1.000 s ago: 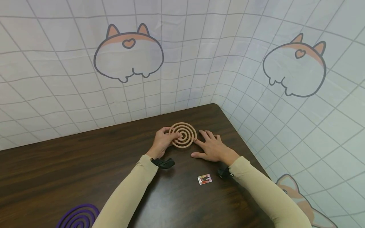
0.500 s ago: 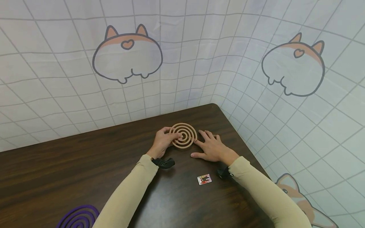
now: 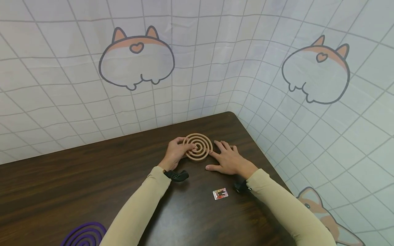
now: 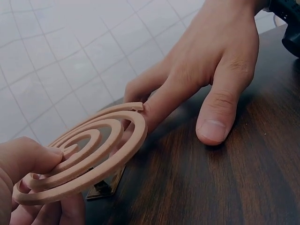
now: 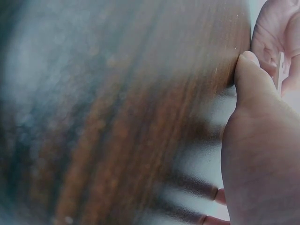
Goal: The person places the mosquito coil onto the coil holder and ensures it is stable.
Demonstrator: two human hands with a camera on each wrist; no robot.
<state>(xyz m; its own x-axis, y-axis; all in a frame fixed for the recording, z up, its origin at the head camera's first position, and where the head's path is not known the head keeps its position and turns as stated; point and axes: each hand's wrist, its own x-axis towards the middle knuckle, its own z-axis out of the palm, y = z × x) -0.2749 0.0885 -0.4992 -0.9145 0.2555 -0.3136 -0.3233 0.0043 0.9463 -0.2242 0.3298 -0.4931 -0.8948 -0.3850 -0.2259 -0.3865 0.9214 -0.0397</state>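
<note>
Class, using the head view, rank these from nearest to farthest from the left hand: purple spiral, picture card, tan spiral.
1. Tan spiral, held in the left hand.
2. Picture card, below and to the right of that hand.
3. Purple spiral, far lower left, partly cut off.

Pale glare lies on the tabletop (image 3: 184, 212), which blurs leftward in the right wrist view.

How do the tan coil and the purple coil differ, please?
The tan coil is pale; the purple coil is dark. The left hand pinches the tan coil, tilted, while the purple coil lies on the table. Both have curved bands with gaps between them, though the purple coil runs out of frame.
</note>
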